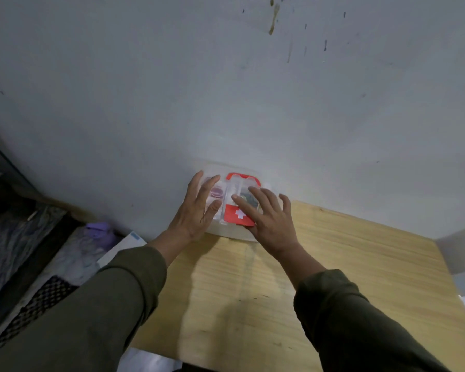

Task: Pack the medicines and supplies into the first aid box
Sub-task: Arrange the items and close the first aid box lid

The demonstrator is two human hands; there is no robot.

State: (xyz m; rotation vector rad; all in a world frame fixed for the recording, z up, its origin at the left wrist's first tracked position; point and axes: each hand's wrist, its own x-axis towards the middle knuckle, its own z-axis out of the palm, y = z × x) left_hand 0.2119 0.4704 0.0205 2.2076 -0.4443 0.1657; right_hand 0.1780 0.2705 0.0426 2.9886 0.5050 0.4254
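A clear plastic first aid box (232,233) with a red handle (242,177) and a red label bearing a white cross (236,215) stands at the far edge of the wooden table (333,264), against the wall. Its lid is down. Through the clear lid I see a purplish round item (217,191) and a dark item, both blurred. My left hand (199,208) lies flat with spread fingers on the box's left side. On the right side my right hand (269,216) presses down with straight, spread fingers.
The grey wall (226,89) rises right behind the box. Left of the table, lower down, lie a purple object (100,232), a white sheet or box (124,248), a dark patterned cloth and a mesh-textured item (38,304). Something white shows past the table's right edge.
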